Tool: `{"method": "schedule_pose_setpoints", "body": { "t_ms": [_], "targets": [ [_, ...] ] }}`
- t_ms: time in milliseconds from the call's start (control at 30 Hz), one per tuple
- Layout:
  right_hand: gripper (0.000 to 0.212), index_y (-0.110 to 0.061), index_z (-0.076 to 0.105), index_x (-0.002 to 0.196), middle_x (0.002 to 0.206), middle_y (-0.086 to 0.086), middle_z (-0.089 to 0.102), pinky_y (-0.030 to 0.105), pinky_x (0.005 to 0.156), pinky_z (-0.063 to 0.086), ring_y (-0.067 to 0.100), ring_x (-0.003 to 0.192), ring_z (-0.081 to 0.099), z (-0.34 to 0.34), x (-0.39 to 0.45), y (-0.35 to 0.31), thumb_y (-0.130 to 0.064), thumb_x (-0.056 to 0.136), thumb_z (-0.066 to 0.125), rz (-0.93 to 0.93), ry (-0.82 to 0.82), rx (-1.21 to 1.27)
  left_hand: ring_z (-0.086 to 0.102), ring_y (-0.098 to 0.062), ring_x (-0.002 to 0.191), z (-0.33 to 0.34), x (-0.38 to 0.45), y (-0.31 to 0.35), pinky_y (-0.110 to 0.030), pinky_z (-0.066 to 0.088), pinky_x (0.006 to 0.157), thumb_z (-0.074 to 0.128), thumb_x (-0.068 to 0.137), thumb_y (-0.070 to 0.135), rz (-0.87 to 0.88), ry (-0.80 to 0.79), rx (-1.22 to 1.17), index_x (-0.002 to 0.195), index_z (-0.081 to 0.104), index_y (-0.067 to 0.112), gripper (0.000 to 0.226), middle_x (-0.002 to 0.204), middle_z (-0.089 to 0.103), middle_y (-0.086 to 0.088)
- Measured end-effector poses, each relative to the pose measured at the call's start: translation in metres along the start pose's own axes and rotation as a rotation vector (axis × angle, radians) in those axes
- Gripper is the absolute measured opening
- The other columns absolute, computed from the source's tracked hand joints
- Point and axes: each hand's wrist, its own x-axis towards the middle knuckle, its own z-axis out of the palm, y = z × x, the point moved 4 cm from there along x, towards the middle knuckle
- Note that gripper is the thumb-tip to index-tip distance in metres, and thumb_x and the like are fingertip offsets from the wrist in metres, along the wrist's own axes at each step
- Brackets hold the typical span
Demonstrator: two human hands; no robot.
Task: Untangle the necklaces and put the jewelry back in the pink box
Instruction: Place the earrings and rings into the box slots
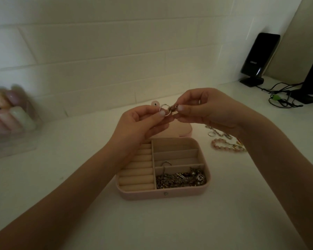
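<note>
Dim light, white desk (170, 222) against a white panelled wall.

Pink jewelry box (163, 194) open at frame centre, lid (179, 130) laid back at 12 o'clock of the tray. Left half of the tray: cream ring rolls (137, 170) in a row. Right half: stacked compartments. The nearest compartment, at 5 o'clock inside the box, holds a tangled heap of silver chains (181, 178). A small silver hoop (165, 164) hangs over the divider just above that heap.

Both hands are raised above the far edge of the box, fingertips meeting. Left hand (143, 123): thumb and forefinger pinch a thin silver ring (164, 110). Right hand (206, 110): thumb and forefinger pinch a small dark piece (173, 108) that touches the ring. Cannot tell whether the two pieces are linked; too small and dark.

At 3 o'clock of the box, on the desk, partly under the right wrist: a silver chunky-link chain (219, 132) and, nearer, a pink beaded bracelet (224, 146). They lie close together; whether they are tangled I cannot tell.

At 9 o'clock, frame edge: a clear case of pastel bottles (11, 114), blurred. At 2 o'clock, by the wall: a black speaker on a stand (258, 56), with black cables (282, 98) trailing on the desk beside it.
</note>
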Motion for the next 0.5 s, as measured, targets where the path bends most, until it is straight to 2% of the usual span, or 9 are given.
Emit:
{"method": "schedule_pose_setpoints", "body": {
  "t_ms": [100,233,400,500],
  "targets": [
    [0.017,-0.003,0.064,0.081,0.083,0.012,0.072,0.020,0.068,0.056,0.016,0.073,0.069,0.001,0.000,0.000,-0.006,0.065,0.068,-0.011,-0.021,0.004,0.071,-0.019,0.085,-0.002,0.001,-0.001,-0.022,0.056,0.071,0.058,0.085,0.004,-0.003,0.013,-0.018,0.093,0.064,0.000,0.011,0.085,0.073,-0.009],
    [0.015,-0.004,0.065,0.082,0.094,0.022,0.070,0.022,0.068,0.056,0.019,0.075,0.070,0.001,-0.001,-0.005,0.000,0.070,0.072,-0.078,0.018,-0.141,0.072,-0.021,0.082,-0.001,-0.001,0.002,-0.021,0.055,0.068,0.062,0.083,0.004,0.047,0.019,0.079,0.098,0.066,0.001,0.015,0.084,0.073,-0.013],
    [0.030,-0.010,0.065,0.092,0.089,0.009,0.066,0.025,0.072,0.056,0.018,0.077,0.067,0.000,-0.002,-0.011,0.002,0.067,0.078,-0.158,0.082,-0.290,0.072,-0.023,0.083,0.000,-0.004,0.004,-0.025,0.057,0.072,0.064,0.082,0.003,0.096,-0.008,0.156,0.099,0.068,0.007,0.017,0.084,0.074,-0.013],
    [0.035,-0.010,0.068,0.100,0.088,0.007,0.061,0.017,0.071,0.053,0.015,0.077,0.064,0.001,-0.003,-0.016,0.001,0.068,0.077,-0.172,0.090,-0.297,0.072,-0.023,0.082,0.000,-0.004,0.003,-0.024,0.056,0.072,0.065,0.082,0.004,0.106,0.002,0.193,0.098,0.067,0.007,0.016,0.082,0.074,-0.014]
  ]
}}
